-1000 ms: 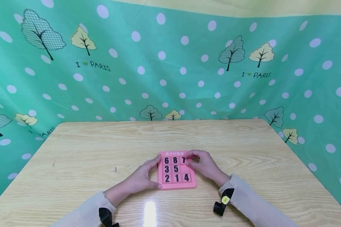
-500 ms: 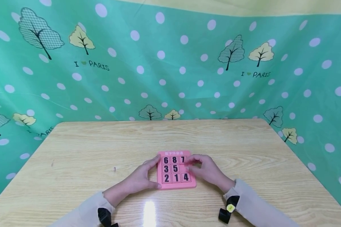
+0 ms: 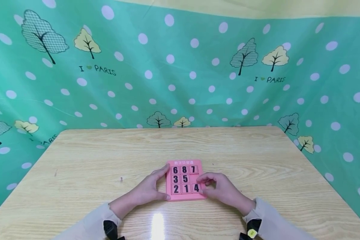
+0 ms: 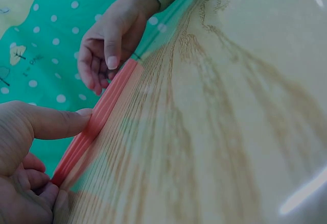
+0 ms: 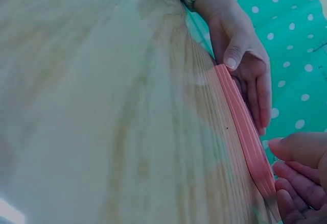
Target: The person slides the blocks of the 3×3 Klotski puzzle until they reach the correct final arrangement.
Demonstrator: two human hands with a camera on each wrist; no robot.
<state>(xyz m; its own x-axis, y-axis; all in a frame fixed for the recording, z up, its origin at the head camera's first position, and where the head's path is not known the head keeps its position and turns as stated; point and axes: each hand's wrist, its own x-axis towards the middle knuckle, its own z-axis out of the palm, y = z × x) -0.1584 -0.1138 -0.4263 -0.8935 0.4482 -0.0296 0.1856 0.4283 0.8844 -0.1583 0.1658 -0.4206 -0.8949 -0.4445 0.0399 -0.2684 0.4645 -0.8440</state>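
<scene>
Head view: above and behind fingers (image 3: 160,172), facing forward and down, farthest off. Left wrist view: low, close behind left hand (image 4: 20,145), looking past fingertips along pink board (image 4: 104,106) toward right hand (image 4: 113,32). Right wrist view: mirrored, equally close. Wrist views share board, both hands.

On the square pink plastic board (image 3: 184,197) before me, white heading lettering (image 3: 183,162) says 数字华容道. Small square pink tiles (image 3: 185,179) carry bold black numerals (image 3: 175,170): 6, 8, 7 along the top row, 3 and 5 in the middle, 2, 1, 4 at the bottom. Twice, the green, pale-dotted fabric backdrop (image 3: 156,86) reads "I PARIS" with a green heart (image 3: 89,67) between; lower left I make out "ARIS". The round yellow label (image 3: 252,233) on my black wrist strap (image 3: 254,224) is too small to read.
</scene>
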